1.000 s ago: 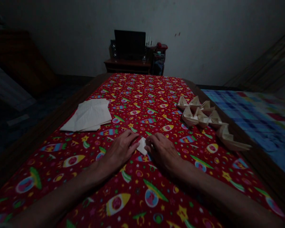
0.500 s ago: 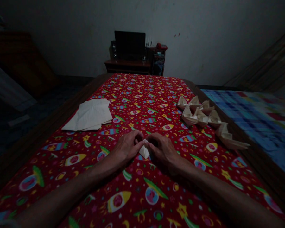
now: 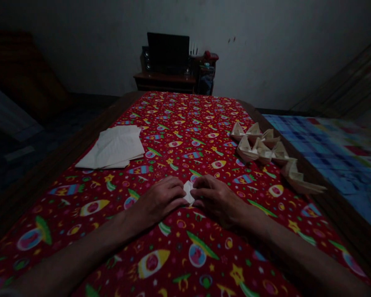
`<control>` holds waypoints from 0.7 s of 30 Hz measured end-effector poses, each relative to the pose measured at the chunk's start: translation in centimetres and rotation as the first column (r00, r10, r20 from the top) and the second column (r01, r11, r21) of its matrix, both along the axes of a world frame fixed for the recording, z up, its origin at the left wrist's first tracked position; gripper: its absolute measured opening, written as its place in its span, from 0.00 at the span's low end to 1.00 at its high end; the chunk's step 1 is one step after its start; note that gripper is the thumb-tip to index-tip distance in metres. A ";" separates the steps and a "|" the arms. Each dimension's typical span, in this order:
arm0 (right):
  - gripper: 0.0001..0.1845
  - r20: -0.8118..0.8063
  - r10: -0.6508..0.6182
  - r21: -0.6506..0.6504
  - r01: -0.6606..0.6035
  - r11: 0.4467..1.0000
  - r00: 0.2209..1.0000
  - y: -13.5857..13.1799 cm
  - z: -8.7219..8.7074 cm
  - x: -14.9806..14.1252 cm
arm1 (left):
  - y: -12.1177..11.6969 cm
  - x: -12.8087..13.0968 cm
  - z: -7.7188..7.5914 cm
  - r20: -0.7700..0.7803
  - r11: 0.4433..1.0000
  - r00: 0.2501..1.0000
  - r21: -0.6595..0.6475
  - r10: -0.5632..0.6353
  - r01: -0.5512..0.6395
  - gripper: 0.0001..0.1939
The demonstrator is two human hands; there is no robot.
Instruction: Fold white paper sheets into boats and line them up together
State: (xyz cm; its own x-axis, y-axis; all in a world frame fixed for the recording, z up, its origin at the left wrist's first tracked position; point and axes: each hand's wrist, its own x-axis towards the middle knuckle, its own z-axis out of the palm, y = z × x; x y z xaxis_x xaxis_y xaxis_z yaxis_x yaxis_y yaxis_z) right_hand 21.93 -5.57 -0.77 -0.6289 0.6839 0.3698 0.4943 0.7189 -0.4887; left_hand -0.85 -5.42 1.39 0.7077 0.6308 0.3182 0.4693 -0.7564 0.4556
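Between my two hands lies a small piece of folded white paper (image 3: pixel 189 193), low over the patterned red cloth. My left hand (image 3: pixel 165 196) has its fingers closed on the paper's left side. From the right, my right hand (image 3: pixel 214 196) pinches the opposite edge, thumb and fingers close together. Part of the paper is hidden behind the fingertips.
Loose sheets of paper (image 3: pixel 114 148) lie stacked at the left. Several folded paper boats (image 3: pixel 261 146) stand along the right side of the red cloth (image 3: pixel 185 119). Beyond the table's far end is a dark monitor (image 3: pixel 168 53) on a desk.
The paper's pointed lower corner no longer stands out as before; it looks more compact. My fingers have shifted lower along its two sides. The view has tilted slightly.
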 end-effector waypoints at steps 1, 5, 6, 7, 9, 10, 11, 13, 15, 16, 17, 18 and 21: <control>0.06 -0.024 0.020 -0.017 -0.020 1.000 1.000 0.0 0.1 0.0 | 0.0 0.1 -0.2 0.023 1.000 1.000 0.003 0.009 -0.009 0.08; 0.10 -0.063 -0.009 -0.084 0.004 0.996 0.998 0.1 1.0 -0.3 | 0.0 0.1 -0.6 0.056 0.998 0.997 -0.008 0.059 -0.058 0.07; 0.10 -0.050 -0.043 -0.090 0.038 0.995 0.998 0.0 1.3 -0.4 | 0.0 0.1 -0.6 0.058 0.996 0.994 -0.018 0.087 -0.086 0.07; 0.11 -0.034 -0.080 -0.091 0.077 0.993 0.996 0.0 1.6 -0.5 | 0.0 0.1 -0.6 0.059 0.992 0.991 -0.032 0.120 -0.118 0.07; 0.12 0.003 -0.137 -0.078 0.137 0.988 0.991 -0.1 1.7 -0.7 | 0.0 0.2 -0.5 0.051 0.983 0.982 -0.058 0.179 -0.176 0.07; 0.12 0.019 -0.156 -0.065 0.157 0.985 0.988 -0.1 1.6 -0.8 | 0.0 0.2 -0.6 0.038 0.978 0.978 -0.062 0.204 -0.201 0.08; 0.12 0.036 -0.173 -0.051 0.174 0.983 0.984 -0.1 1.4 -0.9 | 0.1 0.3 -0.6 0.024 0.973 0.974 -0.056 0.225 -0.224 0.08; 0.10 0.063 -0.199 -0.018 0.201 0.980 0.978 0.0 0.7 -1.0 | 0.1 0.5 -0.6 -0.016 0.965 0.965 -0.014 0.260 -0.261 0.09; 0.09 0.101 -0.216 0.010 0.216 0.976 0.971 0.1 0.2 -1.0 | 0.0 0.6 -0.5 -0.078 0.960 0.957 0.040 0.278 -0.276 0.09; 0.09 0.123 -0.221 0.020 0.220 0.975 0.968 0.1 0.0 -1.1 | -0.1 0.7 -0.4 -0.112 0.961 0.954 0.061 0.276 -0.271 0.09; 0.09 0.142 -0.224 0.028 0.222 0.975 0.964 0.2 0.0 -1.1 | -0.1 0.8 -0.3 -0.141 0.962 0.953 0.079 0.269 -0.260 0.08; 0.10 0.156 -0.225 0.036 0.222 0.974 0.962 0.2 0.0 -1.1 | -0.2 0.8 -0.2 -0.166 0.964 0.951 0.091 0.261 -0.249 0.08; 0.10 0.168 -0.195 0.051 0.189 0.981 0.966 0.4 0.7 -1.1 | -0.1 0.8 0.2 -0.182 0.969 0.953 0.089 0.242 -0.229 0.07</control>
State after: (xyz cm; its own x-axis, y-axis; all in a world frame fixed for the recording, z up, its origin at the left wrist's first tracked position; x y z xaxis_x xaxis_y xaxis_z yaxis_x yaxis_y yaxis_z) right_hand 20.83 -5.20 -0.11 -0.5432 0.7865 0.2939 0.6986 0.6175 -0.3614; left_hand -0.08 -5.51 1.60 0.5933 0.7686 0.2392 0.7105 -0.6397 0.2931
